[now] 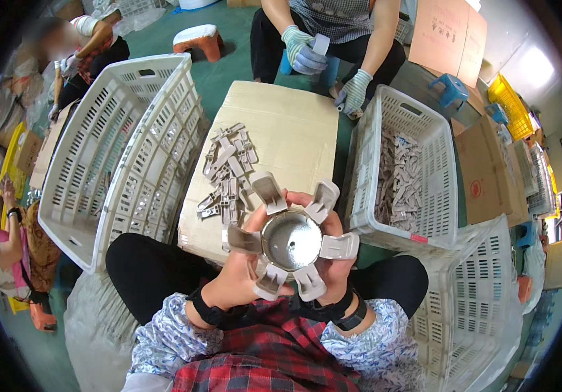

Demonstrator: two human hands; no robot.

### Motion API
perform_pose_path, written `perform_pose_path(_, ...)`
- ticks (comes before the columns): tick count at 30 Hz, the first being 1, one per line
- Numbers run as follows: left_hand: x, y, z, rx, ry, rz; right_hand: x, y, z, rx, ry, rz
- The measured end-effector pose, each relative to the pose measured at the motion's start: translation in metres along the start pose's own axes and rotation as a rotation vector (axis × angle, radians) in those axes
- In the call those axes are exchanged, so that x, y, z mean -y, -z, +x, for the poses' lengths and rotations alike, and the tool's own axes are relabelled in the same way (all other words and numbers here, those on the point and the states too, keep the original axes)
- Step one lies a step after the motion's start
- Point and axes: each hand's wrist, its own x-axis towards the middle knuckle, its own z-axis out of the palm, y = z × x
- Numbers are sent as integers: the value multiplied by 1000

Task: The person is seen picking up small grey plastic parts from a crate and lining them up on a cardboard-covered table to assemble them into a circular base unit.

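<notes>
Presently in hand: a round metal cup (292, 240), with its open end facing up to you. Six pale clips (340, 247) stand out around its rim, like petals. It is raised at the near edge of the table (297, 124), in front of your lap.
Left hand (236, 279): it is wrapped around the left side of the cup; the clips hide part of your fingers.
Right hand (334, 271): it is wrapped around the opposite side, so both hands press the cup between them.
Loose clips (227, 166): they lie in a heap on the left part of the cardboard-topped table, beyond your left hand.
Right crate (435, 176): it stands beside the table and holds many more clips of similar colour.
Person opposite: one gloved hand (304, 53) has a small whitish piece (321, 44), well apart from your work.
Step in hand: it seems you are settling or checking the six clips around the rim; how firmly they sit, I cannot tell.
Next move: in my judgement it calls for even pressure from both sides and a level cup, because an uneven squeeze could tilt a clip.
</notes>
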Motion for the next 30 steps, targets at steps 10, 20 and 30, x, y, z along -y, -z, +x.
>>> perform_pose_path(10, -8, -1, 6, -64, 167, -1, 12, 3, 4, 31, -39, -267)
perform_pose_path(20, 4, 19, 6, -233, 143, -286, -12, 5, 2, -8, -70, -198)
perform_pose_path(30, 8, 74, 26, -570, 183, -1191, -7, 1, 0, 15, -193, -271)
